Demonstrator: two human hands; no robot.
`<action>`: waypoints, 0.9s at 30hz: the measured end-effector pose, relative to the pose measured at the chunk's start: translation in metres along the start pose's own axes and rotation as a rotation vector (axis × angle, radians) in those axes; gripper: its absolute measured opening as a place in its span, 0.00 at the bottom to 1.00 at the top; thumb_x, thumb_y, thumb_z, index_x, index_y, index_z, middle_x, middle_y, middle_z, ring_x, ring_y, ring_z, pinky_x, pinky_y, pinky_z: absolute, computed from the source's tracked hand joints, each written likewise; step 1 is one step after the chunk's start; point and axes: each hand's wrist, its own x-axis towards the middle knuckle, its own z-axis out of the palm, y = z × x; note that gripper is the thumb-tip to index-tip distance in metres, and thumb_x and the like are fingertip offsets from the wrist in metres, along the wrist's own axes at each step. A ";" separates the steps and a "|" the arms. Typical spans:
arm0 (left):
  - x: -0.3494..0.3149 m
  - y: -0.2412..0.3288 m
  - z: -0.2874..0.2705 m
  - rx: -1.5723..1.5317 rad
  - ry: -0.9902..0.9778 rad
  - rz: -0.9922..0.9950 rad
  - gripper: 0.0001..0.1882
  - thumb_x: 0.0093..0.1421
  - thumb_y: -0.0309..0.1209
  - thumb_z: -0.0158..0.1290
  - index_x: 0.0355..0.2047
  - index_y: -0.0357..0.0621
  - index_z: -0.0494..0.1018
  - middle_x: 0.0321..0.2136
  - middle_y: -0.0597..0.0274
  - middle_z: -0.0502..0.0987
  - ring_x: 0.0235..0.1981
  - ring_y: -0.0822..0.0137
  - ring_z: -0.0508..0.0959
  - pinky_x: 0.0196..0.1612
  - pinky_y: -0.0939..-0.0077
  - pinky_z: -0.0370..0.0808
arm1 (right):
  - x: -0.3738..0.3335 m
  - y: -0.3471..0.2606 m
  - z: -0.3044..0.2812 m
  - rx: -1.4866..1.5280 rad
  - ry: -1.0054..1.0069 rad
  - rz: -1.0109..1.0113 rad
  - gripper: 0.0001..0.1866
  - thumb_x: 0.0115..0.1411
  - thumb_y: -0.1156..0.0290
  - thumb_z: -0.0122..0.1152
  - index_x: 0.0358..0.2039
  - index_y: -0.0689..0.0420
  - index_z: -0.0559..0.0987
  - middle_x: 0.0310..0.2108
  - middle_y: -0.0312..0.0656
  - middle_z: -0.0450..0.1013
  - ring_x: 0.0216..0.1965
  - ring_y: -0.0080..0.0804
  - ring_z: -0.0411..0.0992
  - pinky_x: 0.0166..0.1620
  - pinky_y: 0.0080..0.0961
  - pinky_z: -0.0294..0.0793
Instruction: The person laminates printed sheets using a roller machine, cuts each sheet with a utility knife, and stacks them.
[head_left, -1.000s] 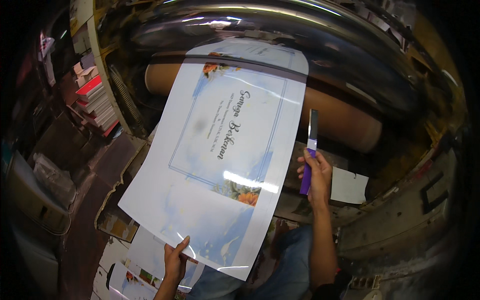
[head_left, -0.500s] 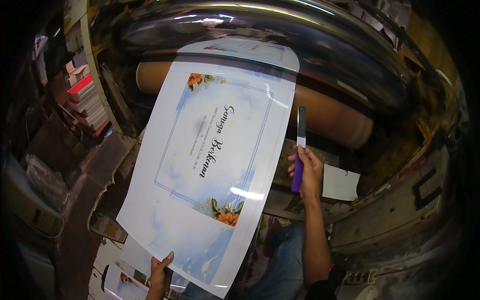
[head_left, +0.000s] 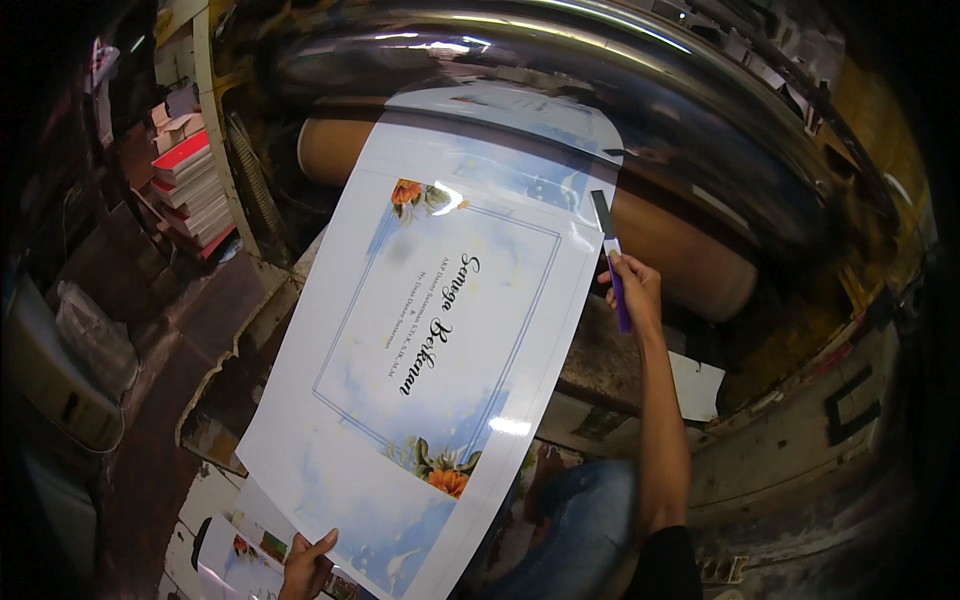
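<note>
A long glossy printed sheet [head_left: 420, 330], pale blue with orange flowers and dark script, hangs down from beneath a dark shiny roller [head_left: 700, 125]. Its near left edge is pinched by my left hand [head_left: 305, 570], thumb on top and fingers partly hidden. On the other side, my right hand [head_left: 638, 285] is closed around the purple handle of a cutter knife [head_left: 621, 305]. The knife's dark blade points up and away, at the sheet's right edge close below the roller. Whether the blade touches the sheet I cannot tell.
Behind the sheet runs a brown roll [head_left: 685, 255]. More printed sheets [head_left: 225, 560] lie at the lower left. A stack of red-and-white items [head_left: 192, 190] stands left of the machine frame [head_left: 218, 130]. A white paper piece [head_left: 698, 385] sits right of my forearm.
The printed sheet has come further down from the roller, and my left hand has moved lower with it. My right hand has raised the knife to the sheet's right edge. The view has shifted slightly.
</note>
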 end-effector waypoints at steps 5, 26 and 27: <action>-0.002 -0.001 -0.025 -0.018 -0.038 -0.094 0.21 0.58 0.23 0.54 0.51 0.40 0.64 0.41 0.60 0.74 0.43 0.63 0.76 0.48 0.59 0.74 | -0.017 0.007 0.016 -0.009 -0.072 0.016 0.16 0.59 0.60 0.61 0.35 0.63 0.78 0.20 0.38 0.74 0.13 0.18 0.66 0.17 0.16 0.62; -0.083 0.019 -0.306 0.178 0.064 -0.075 0.19 0.58 0.24 0.56 0.49 0.42 0.66 0.39 0.61 0.76 0.40 0.66 0.78 0.42 0.66 0.78 | -0.148 -0.001 0.078 -0.659 -0.222 -0.661 0.30 0.36 0.92 0.47 0.42 0.60 0.80 0.45 0.51 0.75 0.49 0.41 0.74 0.54 0.29 0.72; -0.080 -0.006 -0.339 0.275 0.063 -0.088 0.18 0.58 0.26 0.57 0.48 0.42 0.67 0.37 0.62 0.77 0.36 0.68 0.79 0.36 0.70 0.80 | -0.167 0.023 0.076 -0.605 -0.177 -0.703 0.29 0.38 0.91 0.47 0.43 0.59 0.80 0.44 0.50 0.76 0.48 0.40 0.75 0.53 0.27 0.72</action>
